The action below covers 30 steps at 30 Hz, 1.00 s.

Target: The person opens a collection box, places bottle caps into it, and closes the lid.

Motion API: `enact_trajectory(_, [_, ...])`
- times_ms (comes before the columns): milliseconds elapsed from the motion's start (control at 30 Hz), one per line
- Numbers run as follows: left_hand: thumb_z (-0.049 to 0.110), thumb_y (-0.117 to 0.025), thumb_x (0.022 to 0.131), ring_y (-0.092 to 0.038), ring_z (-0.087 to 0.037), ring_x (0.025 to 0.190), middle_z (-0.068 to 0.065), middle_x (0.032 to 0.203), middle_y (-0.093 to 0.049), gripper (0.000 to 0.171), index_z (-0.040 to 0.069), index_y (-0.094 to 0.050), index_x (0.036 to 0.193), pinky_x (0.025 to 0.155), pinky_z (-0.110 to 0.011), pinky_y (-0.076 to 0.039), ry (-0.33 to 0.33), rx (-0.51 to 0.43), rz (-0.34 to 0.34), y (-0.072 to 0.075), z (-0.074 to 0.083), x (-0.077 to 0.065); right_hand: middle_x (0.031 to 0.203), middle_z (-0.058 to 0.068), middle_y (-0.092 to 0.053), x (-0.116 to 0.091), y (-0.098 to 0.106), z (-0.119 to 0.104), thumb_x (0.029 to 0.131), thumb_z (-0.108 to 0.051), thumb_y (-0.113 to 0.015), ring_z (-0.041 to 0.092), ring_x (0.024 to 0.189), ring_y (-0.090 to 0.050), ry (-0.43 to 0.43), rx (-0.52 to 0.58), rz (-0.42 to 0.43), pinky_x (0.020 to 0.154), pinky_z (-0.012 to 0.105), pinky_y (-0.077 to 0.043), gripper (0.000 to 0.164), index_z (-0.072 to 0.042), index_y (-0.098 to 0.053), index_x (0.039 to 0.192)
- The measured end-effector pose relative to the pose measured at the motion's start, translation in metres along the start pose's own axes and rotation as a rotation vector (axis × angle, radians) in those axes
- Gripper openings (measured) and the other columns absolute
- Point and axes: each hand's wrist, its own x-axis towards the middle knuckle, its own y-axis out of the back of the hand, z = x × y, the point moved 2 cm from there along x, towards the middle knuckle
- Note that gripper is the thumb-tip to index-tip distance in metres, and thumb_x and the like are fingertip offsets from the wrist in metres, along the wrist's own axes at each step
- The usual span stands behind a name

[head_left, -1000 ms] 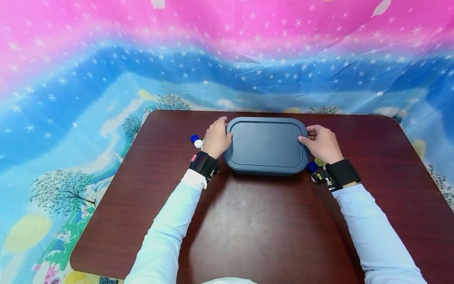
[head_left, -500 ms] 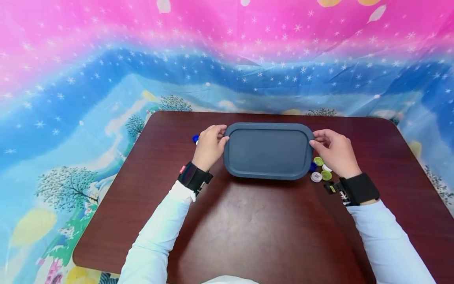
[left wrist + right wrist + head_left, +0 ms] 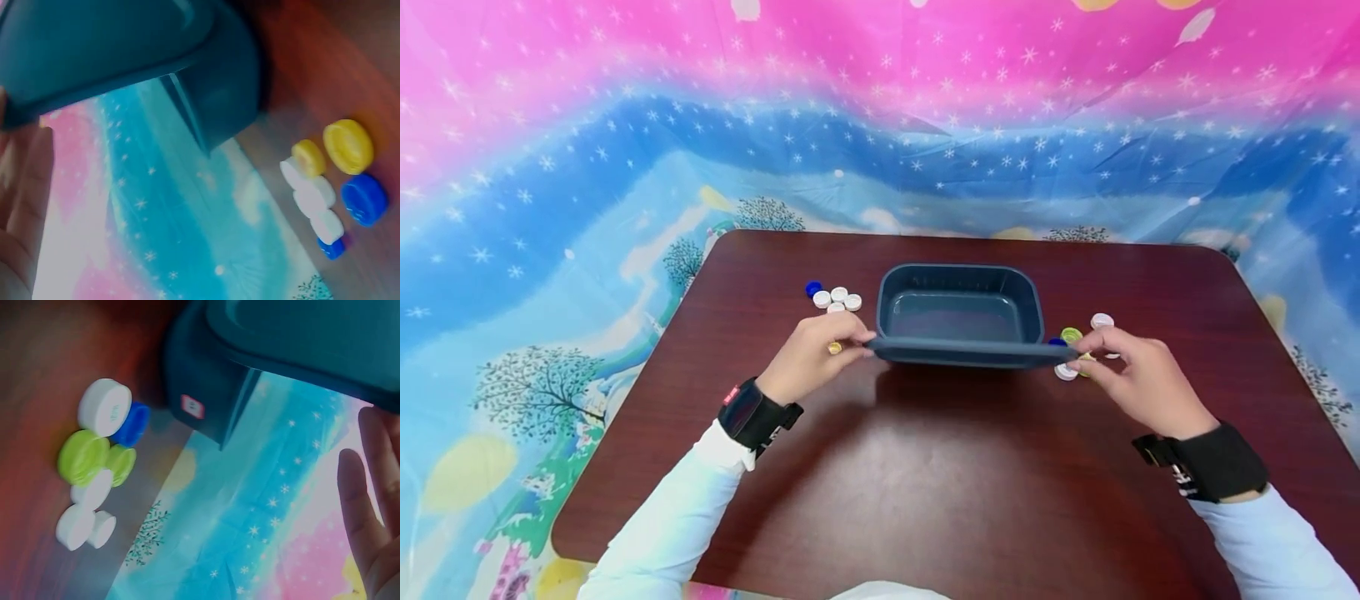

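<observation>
Both my hands hold a dark blue-grey lid (image 3: 970, 353), one at each short end. My left hand (image 3: 812, 350) pinches its left end between thumb and fingers; my right hand (image 3: 1142, 383) does the same on the right. The lid appears edge-on in the head view, tilted above the near rim of a matching rectangular box (image 3: 958, 283). That box is uncovered, and the part of its inside that shows is bare. In the left wrist view the lid (image 3: 94, 50) is raised off the box (image 3: 225, 94). A small label (image 3: 192, 406) is on the box's side.
Left of the box lie white caps (image 3: 822, 299), a blue cap (image 3: 813, 288) and yellow caps (image 3: 349, 147). On the right are green caps (image 3: 83, 457), white caps (image 3: 105, 407) and a blue cap (image 3: 132, 424). A patterned cloth (image 3: 880, 150) hangs behind the brown table (image 3: 925, 500).
The lid has come off the box, moved toward me and tipped up edge-on. The box's inside now shows. Both hands have moved nearer with the lid, and more caps are visible.
</observation>
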Motion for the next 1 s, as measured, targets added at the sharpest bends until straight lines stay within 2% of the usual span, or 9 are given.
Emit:
enact_trajectory(133, [0.001,-0.079,0.077,-0.058,-0.009,0.08,0.004,0.088,-0.065,0.019,0.01,-0.071,0.092,0.07,-0.023,-0.051,-0.083,-0.03,-0.133,0.001,0.007,-0.014,0.093,-0.008,-0.068,-0.016,-0.002,-0.003,0.063,0.012,-0.083,-0.003,0.083,-0.058,0.08,-0.003,-0.064,0.064,0.011,-0.046,0.047,-0.018,-0.067,0.095])
enact_trajectory(233, [0.001,-0.079,0.077,-0.059,-0.008,0.08,0.005,0.089,-0.066,0.02,0.011,-0.071,0.093,0.071,-0.02,-0.052,-0.115,-0.045,-0.193,0.001,0.012,-0.024,0.094,-0.011,-0.066,-0.025,-0.005,-0.005,0.062,0.011,-0.084,-0.001,0.086,-0.059,0.124,-0.001,-0.115,0.071,0.01,-0.047,0.049,-0.02,-0.066,0.095])
enact_trajectory(433, [0.009,-0.076,0.083,-0.056,-0.002,0.079,0.008,0.085,-0.061,0.008,0.013,-0.07,0.087,0.07,-0.016,-0.05,-0.135,-0.045,-0.283,-0.004,0.016,-0.037,0.098,-0.01,-0.066,-0.04,-0.012,-0.009,0.062,0.009,-0.084,0.004,0.087,-0.06,0.15,0.002,-0.191,0.077,0.007,-0.045,0.051,-0.023,-0.065,0.096])
enact_trajectory(667, [0.013,-0.077,0.083,-0.054,0.003,0.078,0.012,0.083,-0.058,0.006,0.017,-0.074,0.084,0.068,-0.011,-0.046,-0.147,-0.009,-0.411,-0.023,0.012,-0.054,0.098,-0.01,-0.065,-0.053,-0.026,-0.004,0.059,0.005,-0.087,0.005,0.086,-0.059,0.235,0.001,-0.248,0.079,0.007,-0.044,0.049,-0.025,-0.065,0.09])
enact_trajectory(867, [0.019,-0.079,0.083,-0.053,0.003,0.081,0.018,0.082,-0.056,0.011,0.022,-0.072,0.075,0.071,-0.012,-0.045,-0.071,0.075,-0.596,-0.04,0.007,-0.059,0.09,-0.016,-0.056,-0.057,-0.039,-0.007,0.06,0.002,-0.088,0.001,0.08,-0.05,0.323,-0.055,-0.32,0.071,0.01,-0.041,0.047,-0.028,-0.06,0.083])
enact_trajectory(1000, [0.021,-0.079,0.083,-0.051,0.002,0.081,0.02,0.08,-0.055,0.013,0.023,-0.071,0.073,0.07,-0.013,-0.045,-0.005,0.096,-0.704,-0.052,0.005,-0.059,0.082,-0.018,-0.047,-0.058,-0.047,-0.01,0.064,-0.002,-0.088,0.0,0.077,-0.042,0.344,-0.085,-0.407,0.062,0.014,-0.039,0.043,-0.028,-0.056,0.077])
